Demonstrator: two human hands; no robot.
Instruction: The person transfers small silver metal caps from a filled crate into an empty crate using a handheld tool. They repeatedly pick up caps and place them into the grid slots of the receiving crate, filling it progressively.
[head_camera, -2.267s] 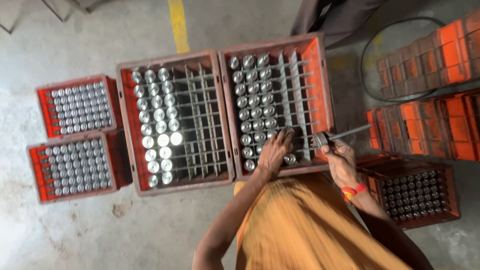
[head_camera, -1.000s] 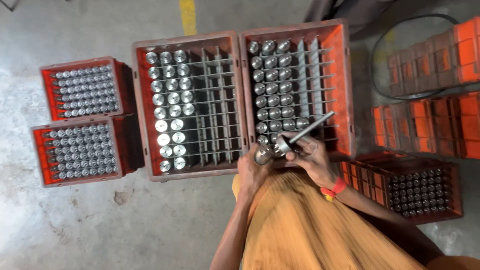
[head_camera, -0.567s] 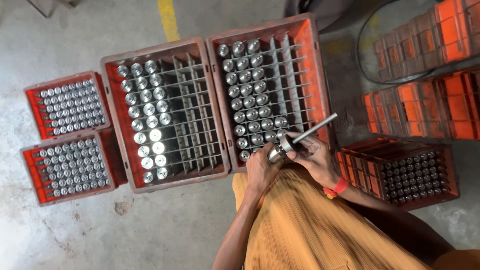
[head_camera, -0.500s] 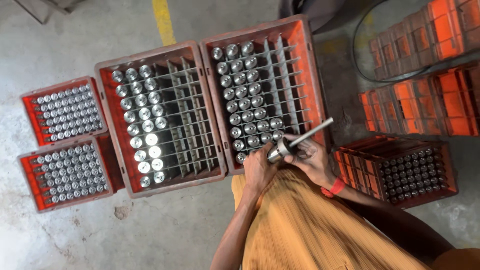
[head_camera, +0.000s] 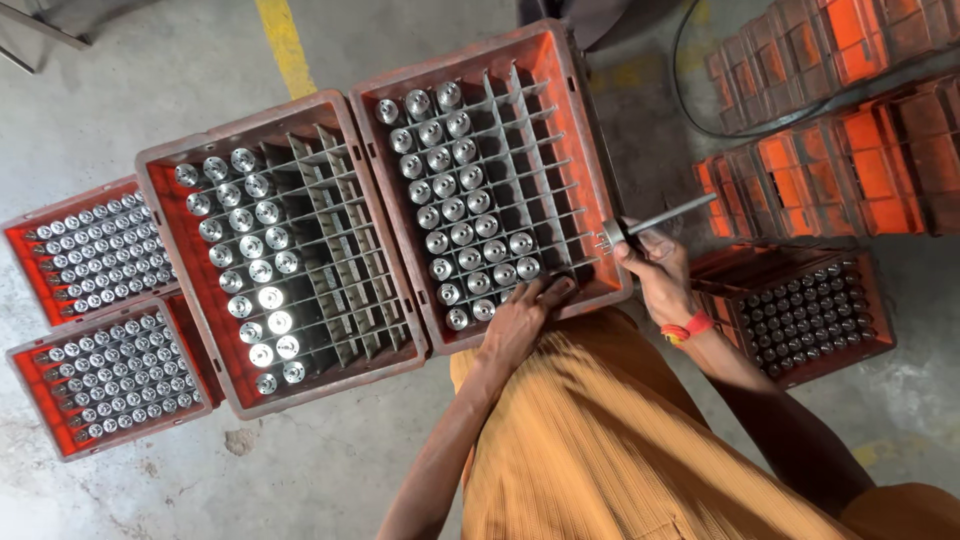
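While my left hand (head_camera: 522, 318) presses fingers together into the partitioned crate (head_camera: 580, 130), my right hand (head_camera: 655, 268), at three o'clock, clamps the metal rod (head_camera: 660, 216).

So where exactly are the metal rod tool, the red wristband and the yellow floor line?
metal rod tool (head_camera: 668, 216), head view, on the middle of its thin shaft.
red wristband (head_camera: 688, 327), head view, on the band across the right wrist.
yellow floor line (head_camera: 283, 45), head view, on the painted stripe above the crates.
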